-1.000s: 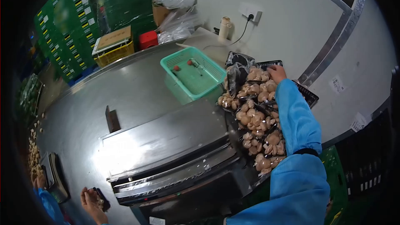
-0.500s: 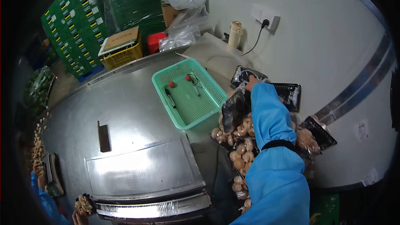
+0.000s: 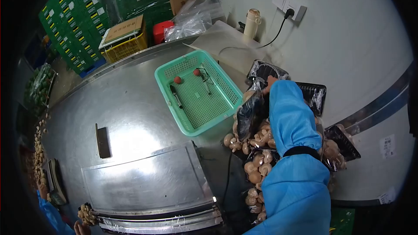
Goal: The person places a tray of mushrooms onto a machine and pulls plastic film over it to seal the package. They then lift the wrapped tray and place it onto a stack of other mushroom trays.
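My right hand (image 3: pixel 271 82) reaches to the pile of packs at the right, its fingers closed on the edge of a film-wrapped black tray (image 3: pixel 266 70). The sleeve hides part of the pile. Another wrapped tray (image 3: pixel 250 115) leans on its side just left of the hand, above packs of brown mushrooms (image 3: pixel 257 167). At the bottom left edge, my left hand (image 3: pixel 82 228) shows only its fingers, closed at a small pack of pale mushrooms (image 3: pixel 87 214).
A green basket (image 3: pixel 194 132) holds two red balls and a black pen. Nearby are a metal wrapping machine (image 3: pixel 148 180), an upright metal bracket (image 3: pixel 102 142) and a flask (image 3: pixel 251 25). At the far left, a co-worker's blue sleeve (image 3: pixel 53 214) and hand (image 3: pixel 42 190) are beside loose mushrooms (image 3: pixel 38 150).
The view has shifted, so the basket sits slightly higher and left and the wall socket higher and right. My right hand remains at the wrapped tray.
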The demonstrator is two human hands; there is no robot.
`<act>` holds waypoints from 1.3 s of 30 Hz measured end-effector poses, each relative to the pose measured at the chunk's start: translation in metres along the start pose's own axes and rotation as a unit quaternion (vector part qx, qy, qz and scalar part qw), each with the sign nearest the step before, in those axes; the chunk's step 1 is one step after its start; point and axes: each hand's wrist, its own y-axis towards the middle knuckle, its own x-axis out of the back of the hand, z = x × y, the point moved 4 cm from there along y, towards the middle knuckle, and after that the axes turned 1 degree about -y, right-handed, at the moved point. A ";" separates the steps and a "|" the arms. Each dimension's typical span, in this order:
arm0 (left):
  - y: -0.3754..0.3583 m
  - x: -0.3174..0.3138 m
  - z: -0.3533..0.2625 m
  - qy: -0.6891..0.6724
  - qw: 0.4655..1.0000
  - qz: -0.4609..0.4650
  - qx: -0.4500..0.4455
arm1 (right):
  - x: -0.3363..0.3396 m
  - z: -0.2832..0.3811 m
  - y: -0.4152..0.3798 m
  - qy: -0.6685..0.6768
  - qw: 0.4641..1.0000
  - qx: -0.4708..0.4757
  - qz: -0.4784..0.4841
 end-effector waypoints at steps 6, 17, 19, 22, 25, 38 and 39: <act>-0.001 0.021 0.014 -0.021 1.000 -0.021 0.011 | 0.017 0.004 -0.034 -0.034 0.990 0.109 -0.080; -0.014 0.023 -0.004 0.011 0.999 -0.040 0.001 | 0.007 -0.001 0.011 -0.036 0.993 0.100 0.054; -0.012 0.018 0.000 0.014 0.999 -0.038 0.002 | 0.010 0.008 -0.001 -0.121 0.988 0.061 0.070; -0.008 0.006 0.000 0.006 1.000 -0.024 -0.001 | 0.002 0.003 0.015 -0.047 0.995 0.066 0.051; -0.008 -0.001 -0.006 0.003 1.000 -0.005 0.000 | 0.034 -0.009 -0.007 0.052 0.988 0.093 -0.108; 0.000 0.003 0.000 -0.018 0.997 0.060 -0.035 | 0.075 -0.066 -0.012 0.526 0.791 0.143 -0.278; -0.001 0.002 -0.001 -0.018 0.997 0.059 -0.036 | 0.071 -0.068 -0.015 0.505 0.811 0.109 -0.275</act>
